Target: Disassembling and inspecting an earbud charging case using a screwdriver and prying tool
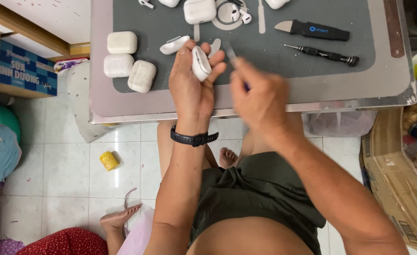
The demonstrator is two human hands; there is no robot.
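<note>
Your worktop, seen from above

You've got a worktop point(100, 101) covered by a grey mat point(312, 56). Three closed white earbud cases point(122, 42) sit bunched at its left, another white case point(199, 10) and loose earbuds point(245, 17) near the far edge. On the right a black-handled pry tool point(312, 30) lies just beyond a slim black screwdriver point(323, 54).

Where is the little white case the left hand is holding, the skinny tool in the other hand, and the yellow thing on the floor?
white earbud case point(201, 63), head view, its side.
thin metal tool point(231, 55), head view, blurred shaft.
yellow container point(108, 161), head view, its body.
</note>
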